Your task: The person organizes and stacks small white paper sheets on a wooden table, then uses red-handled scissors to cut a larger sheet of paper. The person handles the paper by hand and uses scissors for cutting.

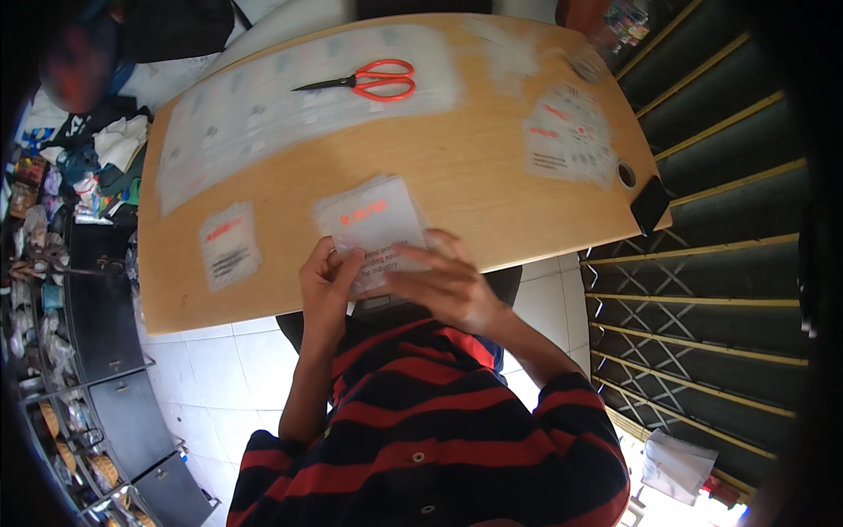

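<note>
Near the front edge of the wooden table, a small clear plastic bag [373, 211] with orange and dark print lies between my hands, apparently over others like it. My left hand [325, 281] is closed in a pinch at its lower left edge. My right hand [450, 283] is over its lower right part, its fingers bent and smeared by motion, so their grip is unclear. To the left rests a small stack of similar printed bags [230, 248]. A spread pile of printed bags [566, 136] sits at the right.
Large clear plastic sheets [290, 88] cover the far left of the table [492, 189], with red-handled scissors [384, 81] on top. A dark phone [651, 205] lies at the right corner beside a round hole [626, 174]. A folding metal gate [702, 303] stands right; cluttered shelves [53, 351] left.
</note>
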The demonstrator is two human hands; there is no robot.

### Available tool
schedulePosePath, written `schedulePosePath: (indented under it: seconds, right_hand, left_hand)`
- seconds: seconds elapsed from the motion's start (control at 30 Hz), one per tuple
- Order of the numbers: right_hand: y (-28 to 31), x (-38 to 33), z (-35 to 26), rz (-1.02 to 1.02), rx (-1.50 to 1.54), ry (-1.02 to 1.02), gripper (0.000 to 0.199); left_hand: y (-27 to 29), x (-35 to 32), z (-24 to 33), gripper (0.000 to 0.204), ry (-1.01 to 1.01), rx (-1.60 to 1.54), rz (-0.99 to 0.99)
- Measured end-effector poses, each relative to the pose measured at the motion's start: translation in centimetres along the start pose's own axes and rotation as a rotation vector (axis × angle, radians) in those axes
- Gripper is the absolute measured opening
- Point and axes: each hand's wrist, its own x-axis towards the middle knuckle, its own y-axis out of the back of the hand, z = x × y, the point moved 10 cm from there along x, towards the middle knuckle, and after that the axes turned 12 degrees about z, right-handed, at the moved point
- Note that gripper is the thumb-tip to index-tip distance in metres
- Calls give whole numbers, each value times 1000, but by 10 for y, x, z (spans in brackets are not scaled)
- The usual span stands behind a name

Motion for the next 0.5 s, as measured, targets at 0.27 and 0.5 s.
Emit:
schedulePosePath:
  seconds: [0.27,0.5]
  right_hand:
    - [121,-41,180,84,-773,-448,42]
    - [107,-73,209,-337,-1130,-548,66]
  left_hand:
    - [174,31,67,27,-436,634,609]
    - [211,28,73,41,-729,1070,927]
